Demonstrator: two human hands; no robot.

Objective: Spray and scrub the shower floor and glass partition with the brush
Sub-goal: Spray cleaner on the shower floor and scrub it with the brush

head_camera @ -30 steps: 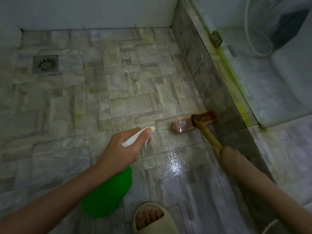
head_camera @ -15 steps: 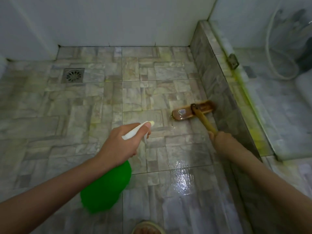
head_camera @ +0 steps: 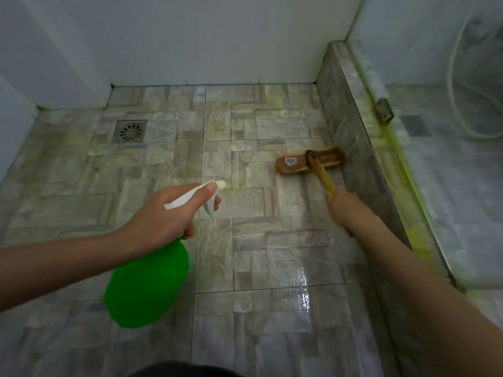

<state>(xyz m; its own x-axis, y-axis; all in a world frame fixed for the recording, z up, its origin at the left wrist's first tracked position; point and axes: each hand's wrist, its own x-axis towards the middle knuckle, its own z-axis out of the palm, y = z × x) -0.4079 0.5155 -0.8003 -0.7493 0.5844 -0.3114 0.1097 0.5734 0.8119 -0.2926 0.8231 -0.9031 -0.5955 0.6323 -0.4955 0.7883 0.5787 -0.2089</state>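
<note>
- Nearest to me on the feed, a wet patch (head_camera: 299, 292) shines on the stone-pattern tiles of the shower floor (head_camera: 245, 257)
- The green spray bottle (head_camera: 147, 284) hangs in the air above the floor, on the left side of my view, nozzle pointing away from the camera
- The left hand (head_camera: 168, 213) grips the bottle's neck, fingers wrapped round it, thumb lying along the white spray head and one fingertip curled at the trigger
- To the right, the right hand (head_camera: 344, 210) is closed round the lower end of the wooden handle of the brush (head_camera: 309, 162)
- The brush head lies bristles down on the floor beyond both hands, its right end at the foot of the tiled curb (head_camera: 351, 137); I cannot tell whether they touch
- The glass partition (head_camera: 435, 191) stands on that curb, with yellow-green staining along its base and a small metal bracket (head_camera: 383, 111) farther along
- A pale hose (head_camera: 454, 99) shows blurred through the glass
- Far left, a square metal drain (head_camera: 130, 130) sits in the floor near the white wall (head_camera: 204, 36)
</note>
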